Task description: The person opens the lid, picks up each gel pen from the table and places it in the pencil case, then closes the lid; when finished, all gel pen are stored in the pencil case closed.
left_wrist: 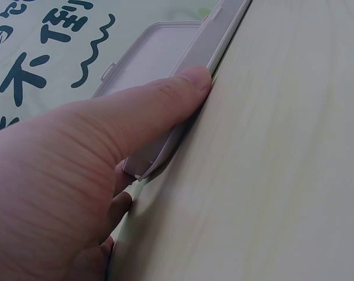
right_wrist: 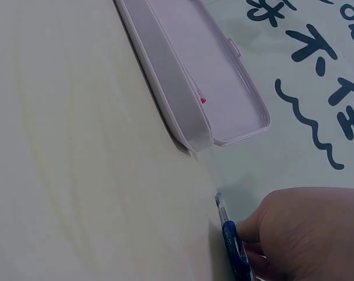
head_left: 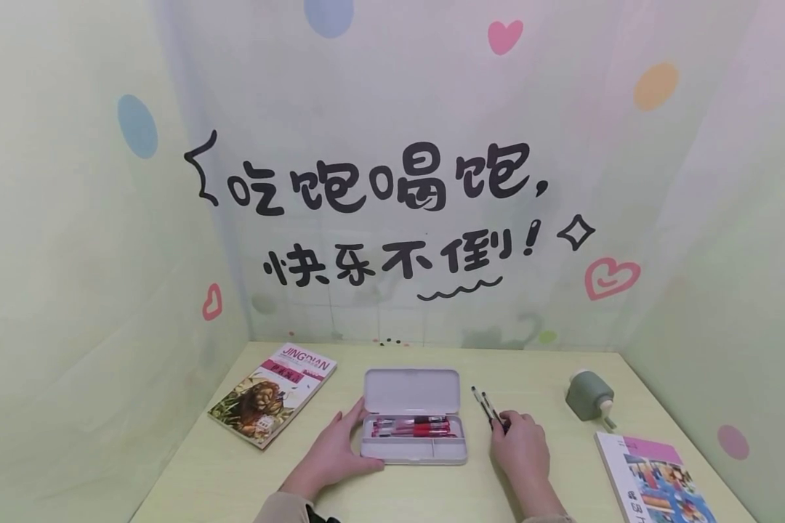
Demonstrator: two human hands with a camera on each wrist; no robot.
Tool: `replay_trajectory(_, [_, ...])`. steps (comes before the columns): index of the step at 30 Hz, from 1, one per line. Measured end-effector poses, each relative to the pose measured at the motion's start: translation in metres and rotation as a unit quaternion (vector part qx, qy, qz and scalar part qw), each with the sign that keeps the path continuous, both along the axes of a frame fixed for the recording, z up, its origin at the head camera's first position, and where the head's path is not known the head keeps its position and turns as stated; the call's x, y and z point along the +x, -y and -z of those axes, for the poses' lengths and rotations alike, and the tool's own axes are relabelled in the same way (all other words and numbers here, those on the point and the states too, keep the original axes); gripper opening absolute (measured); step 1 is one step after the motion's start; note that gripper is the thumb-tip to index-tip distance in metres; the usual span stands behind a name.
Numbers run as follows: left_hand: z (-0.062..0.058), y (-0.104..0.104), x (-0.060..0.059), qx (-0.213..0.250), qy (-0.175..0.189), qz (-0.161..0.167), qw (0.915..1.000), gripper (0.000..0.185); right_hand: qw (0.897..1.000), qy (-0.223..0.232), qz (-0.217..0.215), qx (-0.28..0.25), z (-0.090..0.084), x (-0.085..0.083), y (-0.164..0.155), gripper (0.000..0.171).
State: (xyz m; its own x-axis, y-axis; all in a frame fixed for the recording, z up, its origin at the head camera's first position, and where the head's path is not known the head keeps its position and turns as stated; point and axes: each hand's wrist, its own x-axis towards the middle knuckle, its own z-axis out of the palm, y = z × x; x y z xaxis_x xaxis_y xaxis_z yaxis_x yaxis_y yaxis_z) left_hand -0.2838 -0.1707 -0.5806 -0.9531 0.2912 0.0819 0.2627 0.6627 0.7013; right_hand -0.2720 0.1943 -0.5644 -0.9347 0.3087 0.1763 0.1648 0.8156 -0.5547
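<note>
The left hand [head_left: 332, 456] lies open and nearly flat on the tabletop [head_left: 549, 378], its thumb [left_wrist: 165, 99] pressed along the left end of the case [head_left: 413, 449], steadying it without curling round it. The right hand [head_left: 520, 450] sits just right of the case with its fingers curled on the pens [head_left: 486, 407], two dark ones whose tips point up and left toward the raised lid [head_left: 412, 391]; the right wrist view shows a blue barrel [right_wrist: 230, 237] pinched low, close to the tabletop. Inside the case, red pens [head_left: 411, 427] already fill the long upper compartment, while the narrow front one looks bare. The pinch may be the weak point: held near one end, the two pens could splay or one could slip and roll off across the wood. The lid stands upright and might be knocked shut by a careless swing. Further out lie a book [head_left: 271, 393] at the left, another book [head_left: 654, 479] at the right edge, and a grey sharpener [head_left: 590, 396].
</note>
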Motion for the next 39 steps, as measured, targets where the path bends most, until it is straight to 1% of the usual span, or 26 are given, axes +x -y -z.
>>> replay_trajectory(10, [0.0,0.0,-0.001,-0.002,0.001,0.001,1.0,0.141,1.0,0.025,0.005,-0.006,-0.001,-0.001,-0.001,0.039])
replay_trajectory(18, [0.002,0.001,-0.002,-0.007,-0.007,0.001,1.0,0.142,0.999,0.028,0.004,-0.023,-0.002,-0.002,0.0,0.026])
replay_trajectory(23, [0.002,0.001,-0.002,-0.005,-0.004,0.002,1.0,0.143,0.999,0.022,0.006,-0.033,-0.002,-0.002,0.0,0.023])
replay_trajectory(30, [0.002,0.0,-0.001,-0.001,-0.002,0.005,1.0,0.142,0.999,-0.01,0.01,-0.031,0.0,0.0,-0.001,0.026])
replay_trajectory(36, [0.001,0.0,0.0,0.001,-0.001,0.007,1.0,0.142,0.998,-0.062,0.008,-0.026,-0.004,0.0,0.006,0.03])
replay_trajectory(39, [0.0,0.0,0.0,0.003,-0.001,0.006,1.0,0.142,0.994,-0.102,0.004,-0.026,-0.007,0.0,0.014,0.026])
